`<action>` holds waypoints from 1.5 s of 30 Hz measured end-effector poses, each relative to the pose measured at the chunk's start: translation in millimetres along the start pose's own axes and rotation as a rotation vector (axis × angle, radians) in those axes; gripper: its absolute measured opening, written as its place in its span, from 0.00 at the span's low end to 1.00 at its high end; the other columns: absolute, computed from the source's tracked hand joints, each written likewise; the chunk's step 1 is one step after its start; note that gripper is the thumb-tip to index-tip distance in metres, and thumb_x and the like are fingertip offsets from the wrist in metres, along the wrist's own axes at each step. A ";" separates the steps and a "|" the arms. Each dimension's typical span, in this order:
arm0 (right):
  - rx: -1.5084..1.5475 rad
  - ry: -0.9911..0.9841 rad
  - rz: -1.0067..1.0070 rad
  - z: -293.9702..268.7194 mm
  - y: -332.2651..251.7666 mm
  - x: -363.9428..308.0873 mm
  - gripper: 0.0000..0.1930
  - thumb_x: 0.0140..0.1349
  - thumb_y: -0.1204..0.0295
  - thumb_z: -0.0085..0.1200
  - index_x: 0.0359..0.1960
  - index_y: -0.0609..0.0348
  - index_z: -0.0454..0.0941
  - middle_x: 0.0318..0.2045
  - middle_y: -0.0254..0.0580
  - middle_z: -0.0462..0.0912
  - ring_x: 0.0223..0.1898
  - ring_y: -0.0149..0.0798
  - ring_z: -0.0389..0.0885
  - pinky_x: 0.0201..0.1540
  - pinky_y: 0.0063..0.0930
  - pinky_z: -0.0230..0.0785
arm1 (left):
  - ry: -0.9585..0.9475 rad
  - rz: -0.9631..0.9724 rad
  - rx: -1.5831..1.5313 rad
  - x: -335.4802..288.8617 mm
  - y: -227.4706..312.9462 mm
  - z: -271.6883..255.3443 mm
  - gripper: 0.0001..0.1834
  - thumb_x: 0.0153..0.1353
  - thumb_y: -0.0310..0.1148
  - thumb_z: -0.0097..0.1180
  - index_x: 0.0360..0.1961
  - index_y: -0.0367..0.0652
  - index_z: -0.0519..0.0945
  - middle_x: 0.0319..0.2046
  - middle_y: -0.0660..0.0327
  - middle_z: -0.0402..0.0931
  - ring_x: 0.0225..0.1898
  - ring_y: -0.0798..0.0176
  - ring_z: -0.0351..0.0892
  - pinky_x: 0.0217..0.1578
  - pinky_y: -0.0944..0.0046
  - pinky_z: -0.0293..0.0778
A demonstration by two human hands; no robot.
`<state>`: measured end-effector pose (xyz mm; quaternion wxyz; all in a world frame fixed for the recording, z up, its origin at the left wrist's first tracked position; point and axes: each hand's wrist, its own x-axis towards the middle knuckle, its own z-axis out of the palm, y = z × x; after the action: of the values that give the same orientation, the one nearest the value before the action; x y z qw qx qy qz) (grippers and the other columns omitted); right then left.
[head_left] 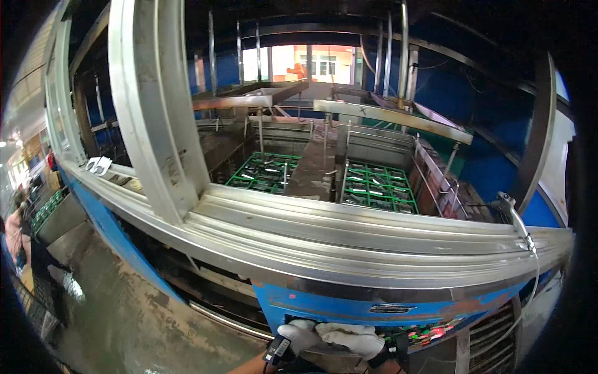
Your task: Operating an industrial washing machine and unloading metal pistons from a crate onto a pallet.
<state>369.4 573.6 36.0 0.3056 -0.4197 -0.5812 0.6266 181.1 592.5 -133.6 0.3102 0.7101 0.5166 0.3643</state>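
Observation:
My left hand (pixel 299 335), in a white glove, is low in front of the machine's blue front panel (pixel 311 305). Its fingers look curled in and closed. Beside it, my right hand (pixel 352 340), also gloved in white, points its pressed-together fingers towards the left one. The two gloves almost meet. Whatever they may hold is hidden. A small black device (pixel 277 350) is strapped to my left wrist. Just right of my right hand is a row of coloured buttons (pixel 430 334), some lit red.
A wide metal ledge (pixel 349 249) and an upright metal post (pixel 152 112) stand before me. Behind them, green racks (pixel 380 187) of dark parts sit in tanks. A spray gun (pixel 514 212) with a hose hangs right. Wet floor (pixel 143 311) and another person (pixel 18 230) are left.

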 end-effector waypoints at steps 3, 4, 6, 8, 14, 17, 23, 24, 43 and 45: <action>-0.014 0.021 -0.023 0.0 7.0 -0.3 0.13 0.62 0.74 0.62 0.47 0.66 0.82 0.44 0.44 0.85 0.46 0.35 0.83 0.50 0.27 0.77 | 0.029 -0.019 -0.271 4.5 15.4 -12.9 0.36 0.64 0.68 0.41 0.32 0.40 0.75 0.31 0.59 0.74 0.35 0.56 0.69 0.38 0.56 0.69; -0.014 0.010 -0.033 -2.7 9.1 -0.6 0.14 0.62 0.73 0.62 0.47 0.65 0.83 0.44 0.43 0.86 0.46 0.34 0.83 0.50 0.27 0.77 | -0.119 -0.068 -0.085 12.3 49.2 -35.6 0.32 0.64 0.65 0.41 0.36 0.43 0.77 0.32 0.58 0.76 0.35 0.54 0.73 0.37 0.55 0.71; -0.056 0.013 -0.016 0.1 -0.5 -1.8 0.14 0.61 0.71 0.63 0.47 0.64 0.83 0.45 0.43 0.86 0.46 0.34 0.83 0.50 0.27 0.77 | -0.380 -0.173 0.304 19.5 95.6 -69.9 0.27 0.65 0.60 0.42 0.45 0.51 0.80 0.34 0.56 0.82 0.36 0.48 0.81 0.36 0.53 0.75; -0.099 0.004 -0.004 1.7 -1.3 -0.7 0.15 0.61 0.69 0.64 0.47 0.63 0.83 0.45 0.42 0.86 0.46 0.34 0.83 0.51 0.26 0.76 | -0.366 -0.175 0.342 16.4 93.9 -65.7 0.25 0.65 0.58 0.43 0.43 0.50 0.81 0.33 0.55 0.82 0.36 0.48 0.81 0.35 0.53 0.76; -0.187 0.040 -0.040 0.0 4.9 -3.4 0.16 0.61 0.65 0.64 0.48 0.59 0.83 0.46 0.42 0.85 0.47 0.34 0.82 0.54 0.26 0.73 | -0.348 -0.169 0.365 13.5 92.8 -62.2 0.21 0.65 0.52 0.46 0.39 0.48 0.83 0.32 0.54 0.82 0.35 0.48 0.82 0.34 0.54 0.77; -0.231 -0.007 0.022 -3.9 -0.1 -2.7 0.17 0.61 0.64 0.64 0.49 0.59 0.83 0.48 0.41 0.84 0.51 0.33 0.80 0.56 0.26 0.71 | -0.375 -0.199 0.397 17.2 91.4 -57.1 0.19 0.65 0.49 0.47 0.37 0.47 0.84 0.32 0.53 0.82 0.34 0.48 0.83 0.33 0.54 0.77; -0.112 0.037 0.082 14.3 -17.0 -9.3 0.17 0.61 0.63 0.63 0.49 0.59 0.83 0.49 0.42 0.84 0.52 0.34 0.79 0.59 0.26 0.68 | -0.093 0.163 0.486 2.3 -17.6 2.3 0.18 0.64 0.47 0.46 0.32 0.49 0.83 0.25 0.56 0.79 0.29 0.50 0.80 0.28 0.53 0.74; -0.092 0.063 0.075 15.4 -18.1 -10.1 0.18 0.61 0.64 0.64 0.49 0.59 0.83 0.49 0.42 0.84 0.52 0.35 0.79 0.60 0.26 0.68 | -0.074 0.157 0.470 1.8 -14.0 -0.8 0.18 0.64 0.47 0.46 0.32 0.49 0.83 0.25 0.57 0.79 0.28 0.50 0.80 0.27 0.53 0.74; -0.031 0.060 -0.019 17.2 36.7 4.8 0.20 0.64 0.77 0.59 0.58 0.63 0.74 0.53 0.40 0.79 0.53 0.34 0.75 0.56 0.29 0.69 | 0.020 0.180 0.334 7.8 5.6 12.4 0.16 0.65 0.47 0.45 0.33 0.51 0.81 0.24 0.62 0.75 0.23 0.59 0.77 0.15 0.50 0.66; 0.046 0.082 0.023 21.1 35.0 5.8 0.18 0.64 0.76 0.58 0.56 0.61 0.75 0.52 0.39 0.80 0.53 0.34 0.75 0.56 0.30 0.69 | 0.008 0.168 0.339 8.5 14.6 6.4 0.16 0.65 0.47 0.45 0.34 0.51 0.81 0.24 0.62 0.75 0.23 0.59 0.77 0.15 0.50 0.66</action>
<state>351.8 563.8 0.0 0.3312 -0.4447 -0.5488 0.6256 195.6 596.3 -123.5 0.1525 0.7913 0.5106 0.2997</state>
